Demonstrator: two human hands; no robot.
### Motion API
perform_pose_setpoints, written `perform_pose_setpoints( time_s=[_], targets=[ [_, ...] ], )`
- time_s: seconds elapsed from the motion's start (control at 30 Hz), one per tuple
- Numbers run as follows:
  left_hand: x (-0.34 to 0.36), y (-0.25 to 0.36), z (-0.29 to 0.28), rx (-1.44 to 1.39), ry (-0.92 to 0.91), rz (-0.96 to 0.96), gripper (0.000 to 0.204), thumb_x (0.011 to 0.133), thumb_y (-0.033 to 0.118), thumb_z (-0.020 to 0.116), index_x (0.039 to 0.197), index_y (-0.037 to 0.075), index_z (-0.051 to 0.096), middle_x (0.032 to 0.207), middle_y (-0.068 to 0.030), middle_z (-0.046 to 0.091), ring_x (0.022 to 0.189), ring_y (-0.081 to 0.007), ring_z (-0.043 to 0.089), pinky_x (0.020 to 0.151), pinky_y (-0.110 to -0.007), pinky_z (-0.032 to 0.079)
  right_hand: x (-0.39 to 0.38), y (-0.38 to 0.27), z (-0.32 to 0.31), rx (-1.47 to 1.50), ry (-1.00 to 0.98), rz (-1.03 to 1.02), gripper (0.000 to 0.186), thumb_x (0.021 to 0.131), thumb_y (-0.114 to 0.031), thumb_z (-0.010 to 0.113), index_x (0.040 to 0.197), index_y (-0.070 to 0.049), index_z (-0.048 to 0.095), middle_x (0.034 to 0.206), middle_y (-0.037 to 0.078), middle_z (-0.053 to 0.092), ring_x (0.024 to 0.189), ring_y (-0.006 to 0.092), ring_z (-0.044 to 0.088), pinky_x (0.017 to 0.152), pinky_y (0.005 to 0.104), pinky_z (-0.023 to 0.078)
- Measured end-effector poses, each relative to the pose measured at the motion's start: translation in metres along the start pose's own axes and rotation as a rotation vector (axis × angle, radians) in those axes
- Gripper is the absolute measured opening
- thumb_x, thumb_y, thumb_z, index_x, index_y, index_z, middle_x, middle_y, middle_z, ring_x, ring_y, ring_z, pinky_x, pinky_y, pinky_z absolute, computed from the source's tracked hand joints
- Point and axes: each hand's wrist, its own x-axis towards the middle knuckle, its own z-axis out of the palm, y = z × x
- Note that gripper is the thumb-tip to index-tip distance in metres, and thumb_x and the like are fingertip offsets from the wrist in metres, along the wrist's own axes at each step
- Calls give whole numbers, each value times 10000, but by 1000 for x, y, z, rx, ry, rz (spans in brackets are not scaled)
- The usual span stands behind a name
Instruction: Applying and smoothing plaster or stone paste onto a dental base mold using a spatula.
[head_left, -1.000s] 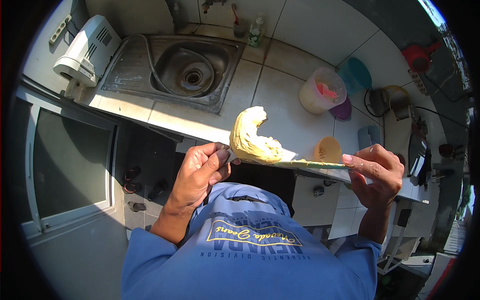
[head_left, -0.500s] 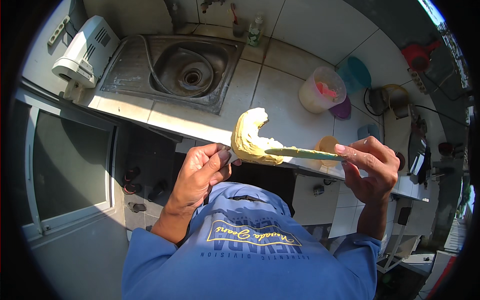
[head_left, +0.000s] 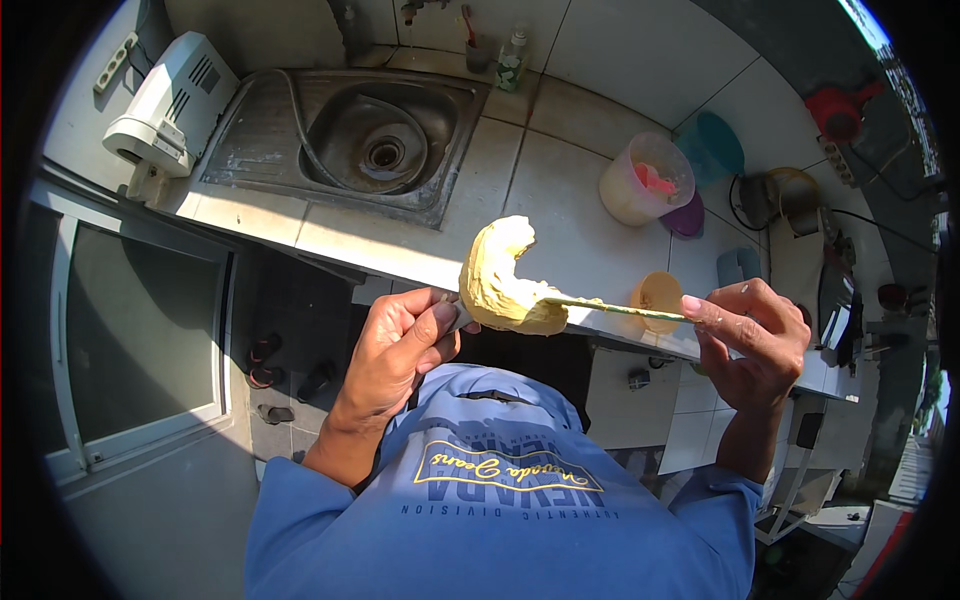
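A pale-yellow, C-shaped lump of thick paste stands out in front of me, over the counter's front edge. My left hand is closed beside it, pinching a small greyish piece at the lump's left side. What this piece is, I cannot make out, as paste and fingers cover most of it. Between the fingertips of my right hand is a thin green spatula, seen nearly edge-on and smeared with yellow. Its left tip touches the lower right part of the paste.
A steel sink is set in the tiled counter at the back left. To the right stand a translucent tub, a teal container and a yellow cup. A white appliance sits left of the sink.
My right hand has shifted slightly right and turned the spatula from its flat face to its edge. The left hand and the paste have hardly moved.
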Motion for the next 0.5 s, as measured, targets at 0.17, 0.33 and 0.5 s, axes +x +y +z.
perform_pose_setpoints(
  time_s=[0.17,0.33,0.5],
  targets=[
    [0,2,3,30,20,6,229,938,103,448,882,-71,585,644,17,523,483,4,307,456,-154,253,0,-2,1,-1,16,-20,527,503,-4,655,993,-184,721,627,23,579,516,106,545,445,230,406],
    [1,-1,1,49,-15,49,240,946,126,459,908,-70,592,672,10,548,485,4,313,456,-149,257,1,3,-2,-31,70,-18,487,548,6,670,1000,-169,717,656,52,607,543,121,569,449,239,427],
    [0,0,3,82,6,51,243,946,132,465,923,-71,597,663,16,543,487,9,321,455,-144,261,0,5,2,-22,-20,-7,484,563,9,673,1013,-164,712,680,51,616,549,114,577,452,237,437]
  ],
)
